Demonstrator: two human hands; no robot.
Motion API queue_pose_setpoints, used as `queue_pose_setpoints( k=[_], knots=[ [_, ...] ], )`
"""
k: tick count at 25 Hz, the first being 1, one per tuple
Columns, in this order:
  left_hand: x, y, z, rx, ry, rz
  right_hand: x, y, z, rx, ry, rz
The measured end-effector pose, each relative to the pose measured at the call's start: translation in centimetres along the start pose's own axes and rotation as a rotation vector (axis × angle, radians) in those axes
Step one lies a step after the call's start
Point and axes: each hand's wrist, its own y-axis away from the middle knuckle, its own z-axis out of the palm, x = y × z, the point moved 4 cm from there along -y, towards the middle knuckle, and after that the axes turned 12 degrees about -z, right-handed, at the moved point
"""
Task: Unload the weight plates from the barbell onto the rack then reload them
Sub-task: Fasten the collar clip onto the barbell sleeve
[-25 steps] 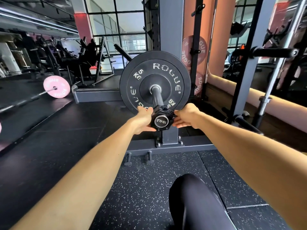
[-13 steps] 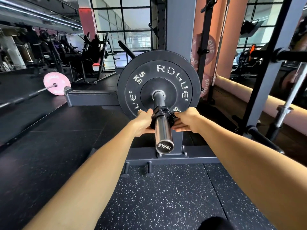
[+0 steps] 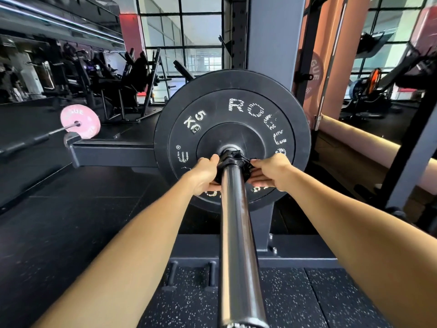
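Head view: barbell sleeve (image 3: 237,233) runs from the bottom centre of the frame up to the middle, where a black weight plate (image 3: 233,138) marked "5 KG" and "ROGUE" sits on it, face toward the camera. A black collar (image 3: 233,163) rings the sleeve directly against the plate's hub. The left hand (image 3: 204,175) grips the collar from the left side, thumb on top and fingers curled beneath. The right hand (image 3: 272,172) grips it from the right side, fingers curled around the collar's lever part. Both forearms extend from the lower corners and cover part of the plate's lower face.

Behind the plate, a grey rack upright (image 3: 274,36) rises through the upper centre; its base crossmember (image 3: 295,255) crosses the lower frame beneath the sleeve, with two short pegs (image 3: 191,274) just left of the sleeve. A grey horizontal beam (image 3: 113,153) extends left from behind the plate. At middle left, a pink plate (image 3: 80,121) sits on a second bar (image 3: 35,139) lying low over the floor, well apart from the hands. Dark exercise machines (image 3: 123,81) fill the upper left in front of a gridded window (image 3: 182,31). At upper right, a pink plate (image 3: 312,78) is partly hidden behind a black upright. Speckled rubber flooring (image 3: 295,301) covers the bottom of the frame.
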Motion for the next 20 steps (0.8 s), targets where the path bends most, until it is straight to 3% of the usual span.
queue_pose_setpoints(
  k=[13,20],
  knots=[
    [2.2,-6.1,0.4,0.184,-0.075,0.049,-0.7,-5.6,0.1,0.069,0.122,-0.054],
    [1.8,-6.0,0.4,0.147,0.034,0.024,-5.1,-5.0,0.6,0.130,0.338,-0.369]
  ],
)
